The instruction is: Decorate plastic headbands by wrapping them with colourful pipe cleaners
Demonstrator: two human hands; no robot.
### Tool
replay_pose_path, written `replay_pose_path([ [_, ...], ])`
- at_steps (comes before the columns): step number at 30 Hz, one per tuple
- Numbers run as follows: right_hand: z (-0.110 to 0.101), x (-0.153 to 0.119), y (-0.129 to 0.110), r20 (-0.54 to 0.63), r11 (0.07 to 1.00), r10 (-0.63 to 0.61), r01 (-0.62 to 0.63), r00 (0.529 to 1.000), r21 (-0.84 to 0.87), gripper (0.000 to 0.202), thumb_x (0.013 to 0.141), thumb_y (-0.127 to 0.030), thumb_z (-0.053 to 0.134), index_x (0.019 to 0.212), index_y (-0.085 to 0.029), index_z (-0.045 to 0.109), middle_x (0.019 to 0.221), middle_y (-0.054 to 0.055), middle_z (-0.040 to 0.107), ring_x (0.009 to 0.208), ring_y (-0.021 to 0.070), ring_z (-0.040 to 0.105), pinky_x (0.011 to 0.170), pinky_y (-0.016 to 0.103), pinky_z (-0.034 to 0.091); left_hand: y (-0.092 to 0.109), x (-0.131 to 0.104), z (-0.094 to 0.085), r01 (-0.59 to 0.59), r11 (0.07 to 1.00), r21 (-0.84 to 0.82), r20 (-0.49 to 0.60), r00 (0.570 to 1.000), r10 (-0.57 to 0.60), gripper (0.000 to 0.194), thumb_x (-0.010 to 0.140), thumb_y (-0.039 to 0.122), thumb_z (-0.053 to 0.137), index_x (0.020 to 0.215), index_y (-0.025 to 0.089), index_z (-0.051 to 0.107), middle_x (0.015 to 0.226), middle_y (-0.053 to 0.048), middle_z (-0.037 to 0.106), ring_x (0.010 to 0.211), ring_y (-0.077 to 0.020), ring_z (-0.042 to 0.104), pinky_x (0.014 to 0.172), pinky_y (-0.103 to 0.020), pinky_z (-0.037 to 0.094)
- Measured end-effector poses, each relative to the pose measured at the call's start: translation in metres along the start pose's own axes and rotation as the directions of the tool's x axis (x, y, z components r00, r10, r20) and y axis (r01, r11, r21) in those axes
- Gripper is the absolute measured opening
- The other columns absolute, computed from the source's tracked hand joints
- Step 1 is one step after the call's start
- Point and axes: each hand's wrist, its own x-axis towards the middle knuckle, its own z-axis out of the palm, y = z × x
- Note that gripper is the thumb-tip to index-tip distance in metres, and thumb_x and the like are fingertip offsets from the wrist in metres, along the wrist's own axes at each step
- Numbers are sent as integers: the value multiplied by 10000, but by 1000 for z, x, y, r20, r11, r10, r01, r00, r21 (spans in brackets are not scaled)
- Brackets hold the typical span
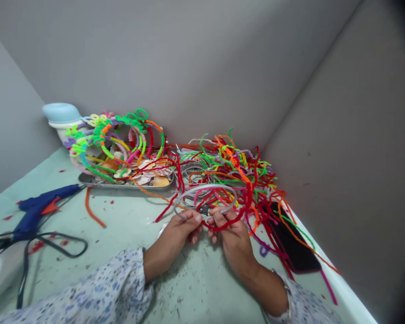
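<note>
Close together over the table, my two hands work at a thin, pale grey plastic hoop [205,186]. My left hand [175,236] is closed, its thumb and forefinger pinching the hoop's near side. A fuzzy red pipe cleaner [247,202] starts at the hoop between my fingertips and curves up to the right. My right hand [236,240] is also closed, its fingers on the pipe cleaner and beside the hoop. Its exact grip on each is partly hidden. Just beyond my fingertips lies a small dark object [203,209] that I cannot make out.
Colourful pipe-cleaner hoops [121,123] lean over a metal tray [135,186] of shells. Loose pipe cleaners [232,157] are heaped behind my hands, with wire coils [192,171]. A blue glue gun [37,209] and its cord lie left; a dark phone [295,245] lies right.
</note>
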Motion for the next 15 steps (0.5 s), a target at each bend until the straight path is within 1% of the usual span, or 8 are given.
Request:
replay_pose_path([
  [4,2,0,-2,12,1000,-6,6,1000,8,276,850,-448,564,919,-181,579,731,11,623,533,99,558,418,202,418,-2,0,-1,31,999,-39,-23,999,-32,189,799,306,541,684,159,516,569,31,484,465,-85,406,475,-222,310],
  [9,4,0,-6,19,1000,9,-10,1000,23,269,820,-431,607,924,-184,587,744,12,626,554,108,572,432,207,432,1,1,0,61,994,-88,-11,998,-62,166,753,280,564,654,160,504,545,34,468,442,-76,377,454,-215,273],
  [12,3,-2,-5,24,1000,0,-1,1000,22,247,835,-417,592,920,-185,583,757,13,628,563,109,575,444,210,440,4,1,1,47,997,-67,19,999,-46,204,762,303,569,636,158,503,537,36,452,446,-75,355,455,-218,256],
  [15,2,-2,-4,18,1000,-15,15,1000,17,229,850,-405,576,911,-184,578,737,10,625,557,112,574,448,214,445,8,-1,2,6,999,-32,35,999,-5,247,789,333,564,625,157,506,547,34,448,469,-82,356,474,-226,266],
])
